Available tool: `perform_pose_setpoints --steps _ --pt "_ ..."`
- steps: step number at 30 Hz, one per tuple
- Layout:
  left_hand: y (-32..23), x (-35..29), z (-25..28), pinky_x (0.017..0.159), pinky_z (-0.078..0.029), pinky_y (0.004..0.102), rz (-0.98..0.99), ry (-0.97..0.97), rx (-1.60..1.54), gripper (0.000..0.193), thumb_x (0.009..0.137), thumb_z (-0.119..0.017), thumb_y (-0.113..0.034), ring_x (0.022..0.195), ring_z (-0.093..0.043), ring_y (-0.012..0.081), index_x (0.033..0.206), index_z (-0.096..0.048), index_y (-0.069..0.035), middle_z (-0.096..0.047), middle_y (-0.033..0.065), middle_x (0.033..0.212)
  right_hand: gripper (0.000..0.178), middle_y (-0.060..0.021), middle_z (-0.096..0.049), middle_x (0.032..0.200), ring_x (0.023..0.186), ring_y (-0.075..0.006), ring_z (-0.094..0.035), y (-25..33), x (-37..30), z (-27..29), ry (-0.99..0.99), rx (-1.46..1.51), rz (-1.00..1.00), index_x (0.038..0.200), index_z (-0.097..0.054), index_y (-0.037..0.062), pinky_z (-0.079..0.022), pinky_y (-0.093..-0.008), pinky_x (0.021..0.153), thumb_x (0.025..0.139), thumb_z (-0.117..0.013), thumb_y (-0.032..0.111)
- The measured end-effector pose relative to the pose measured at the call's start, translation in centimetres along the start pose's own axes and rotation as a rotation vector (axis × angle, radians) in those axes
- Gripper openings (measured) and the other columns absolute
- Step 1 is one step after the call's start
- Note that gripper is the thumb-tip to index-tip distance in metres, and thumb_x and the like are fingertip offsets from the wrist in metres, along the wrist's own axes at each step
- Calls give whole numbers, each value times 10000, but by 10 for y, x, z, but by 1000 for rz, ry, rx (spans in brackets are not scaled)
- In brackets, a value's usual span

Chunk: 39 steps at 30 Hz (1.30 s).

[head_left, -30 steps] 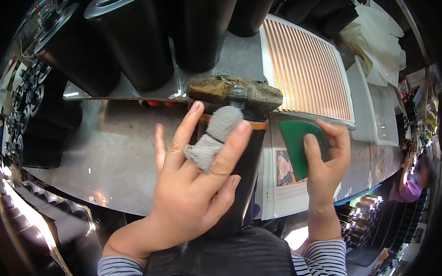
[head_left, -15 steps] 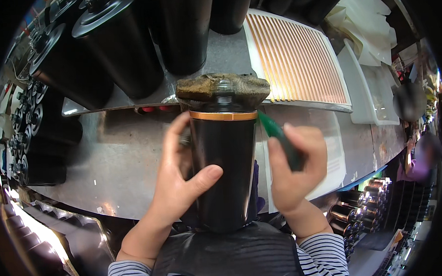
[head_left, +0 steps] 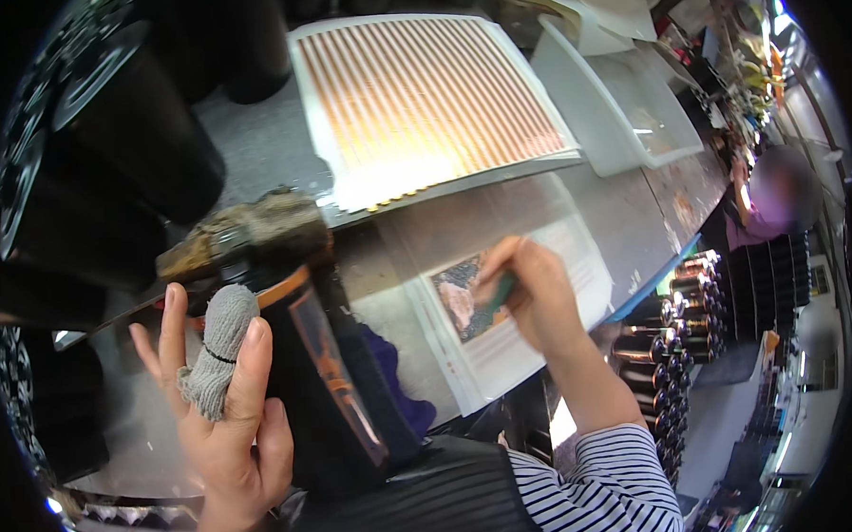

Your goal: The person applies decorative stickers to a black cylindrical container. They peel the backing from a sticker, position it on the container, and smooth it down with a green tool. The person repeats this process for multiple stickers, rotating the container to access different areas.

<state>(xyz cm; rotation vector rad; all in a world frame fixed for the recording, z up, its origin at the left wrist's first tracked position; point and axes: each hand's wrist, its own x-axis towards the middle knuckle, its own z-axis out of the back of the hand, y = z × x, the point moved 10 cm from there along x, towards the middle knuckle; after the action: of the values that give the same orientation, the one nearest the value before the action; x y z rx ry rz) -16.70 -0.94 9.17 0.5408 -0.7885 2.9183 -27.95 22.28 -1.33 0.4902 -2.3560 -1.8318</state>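
Note:
My left hand (head_left: 233,417) is raised beside a black cylinder (head_left: 308,395), its fingers spread. A grey knitted finger cover (head_left: 218,346), tied with a dark band, sits on one of its fingers. An orange band (head_left: 282,287) circles the cylinder's top, and a printed orange panel shows on its right side. The cylinder's far end meets a worn, cloth-wrapped block (head_left: 249,231). Over a sheet with a printed picture (head_left: 467,335), my right hand (head_left: 531,285) is closed on a green flat scraper (head_left: 500,293), partly hidden and blurred by motion.
A sheet of copper-coloured strips (head_left: 428,104) lies on the raised shelf, near a translucent plastic tub (head_left: 580,98). Large black cylinders (head_left: 145,136) stand at the left. Purple cloth (head_left: 393,386) lies beside the worked cylinder. Another person (head_left: 761,204) is at the far right.
The view has turned right. My left hand has come off the cylinder and spread its fingers. My right hand has moved from the cylinder's orange band to over the printed sheet, still holding the green scraper.

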Motion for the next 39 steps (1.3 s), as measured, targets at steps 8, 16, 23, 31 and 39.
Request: perform_pose_setpoints --steps 8,16,23,31,39 --pt "-38 7 7 1084 -129 611 -38 -92 7 312 815 -542 -325 1225 -404 367 1042 -667 -152 -559 173 1148 477 -32 -528 688 678 -162 -514 110 40 102 -312 -1652 781 1168 -626 147 -421 -280 589 714 -753 220" --pt "-83 -15 -19 1015 -334 414 9 30 -332 319 866 -502 -176 1133 -498 312 1102 -578 26 -488 244 1241 171 -28 -530 657 637 -187 -490 117 33 149 -244 -1394 858 872 -712 89 -406 -299 569 703 -733 81" --pt "-113 -20 -112 804 -431 301 137 539 -776 301 905 -537 -104 888 -557 246 1191 -589 -22 -593 155 961 149 15 -520 663 623 -141 -483 119 -131 7 -86 -1379 1017 819 -696 98 -406 -267 556 681 -749 81" --pt "-108 -62 -101 646 -494 280 123 533 -641 214 857 -620 -129 719 -591 228 1018 -625 11 -580 125 776 263 0 -614 822 636 -119 -530 81 -172 -59 458 -914 959 901 -672 86 -452 -198 605 724 -749 264" --pt "-85 -108 -44 637 -504 316 98 411 -398 161 794 -682 -117 723 -606 263 952 -656 -96 -596 91 824 223 -32 -608 718 609 -75 -538 -27 -122 -107 782 -453 -311 1023 -641 20 -403 -218 557 840 -658 147"
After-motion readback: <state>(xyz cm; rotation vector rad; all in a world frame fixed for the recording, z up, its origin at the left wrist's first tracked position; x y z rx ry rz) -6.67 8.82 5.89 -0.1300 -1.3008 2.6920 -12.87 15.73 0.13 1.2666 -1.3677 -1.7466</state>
